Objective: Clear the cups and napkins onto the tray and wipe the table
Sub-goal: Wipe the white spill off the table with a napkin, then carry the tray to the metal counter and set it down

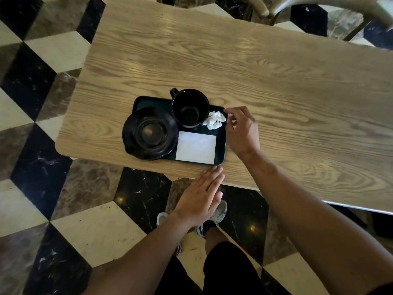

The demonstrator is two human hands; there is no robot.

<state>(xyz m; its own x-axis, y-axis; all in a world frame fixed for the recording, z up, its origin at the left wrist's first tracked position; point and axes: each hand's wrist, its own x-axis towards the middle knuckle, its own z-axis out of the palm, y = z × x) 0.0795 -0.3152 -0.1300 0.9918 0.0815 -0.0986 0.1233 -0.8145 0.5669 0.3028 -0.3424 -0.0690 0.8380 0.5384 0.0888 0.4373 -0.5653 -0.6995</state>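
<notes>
A dark green tray (222, 145) lies near the front edge of the wooden table (255, 67). On it stand a black cup (190, 107), upright and empty, and a black saucer (150, 133) that overhangs the tray's left rim. A flat white napkin (196, 147) and a crumpled white napkin (214, 120) also lie on the tray. My right hand (241, 130) hovers at the tray's right rim beside the crumpled napkin, fingers apart and empty. My left hand (201, 194) is flat and empty at the table's front edge, just below the tray.
Pale chair frames (319, 5) stand behind the table's far right side. The floor (42, 145) around is a black, white and brown marble pattern. My shoes (219, 211) are below the table's front edge.
</notes>
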